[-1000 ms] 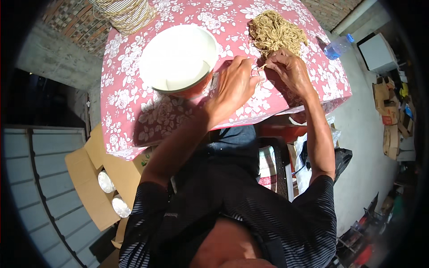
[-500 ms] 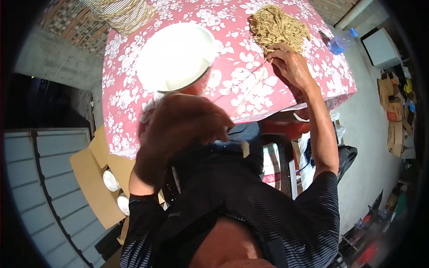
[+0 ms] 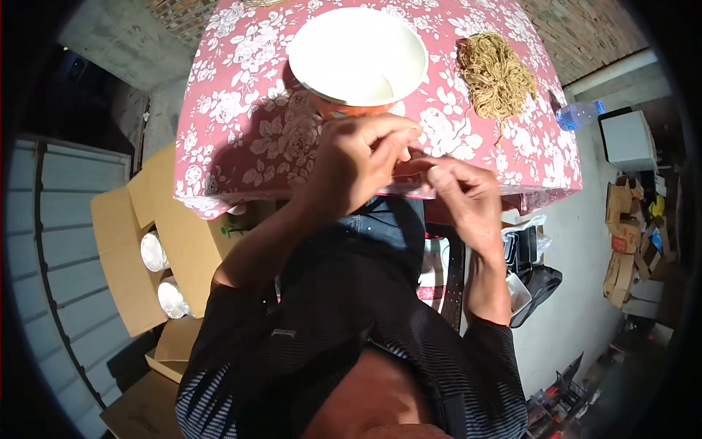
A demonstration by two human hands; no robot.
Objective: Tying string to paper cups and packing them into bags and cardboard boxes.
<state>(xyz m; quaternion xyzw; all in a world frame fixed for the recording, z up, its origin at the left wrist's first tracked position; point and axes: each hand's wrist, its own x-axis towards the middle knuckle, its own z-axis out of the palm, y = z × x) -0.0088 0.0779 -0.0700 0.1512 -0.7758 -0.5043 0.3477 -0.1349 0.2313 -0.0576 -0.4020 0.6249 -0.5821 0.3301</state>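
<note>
A tan cord bundle [image 3: 497,77] lies beyond the right hand [image 3: 466,196]

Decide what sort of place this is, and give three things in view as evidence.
Perhaps a makeshift home workshop or storage space: a heap of cord on a flowered tablecloth, a bare brick wall, and cardboard boxes.

No legible wording. Green marks [image 3: 232,228] on side of open cardboard box [image 3: 191,252] at left; strokes partly in shadow, characters unclear. Small pale line of print [image 3: 284,333] on chest of black short-sleeved shirt [image 3: 307,366], too small to read. Blue label-like band [image 3: 567,117] on clear plastic bottle [image 3: 585,112] at upper right, lettering unresolved. Orange-red printed patch [image 3: 625,238] among cardboard cartons [image 3: 620,276] at far right, any wording blurred.
</note>
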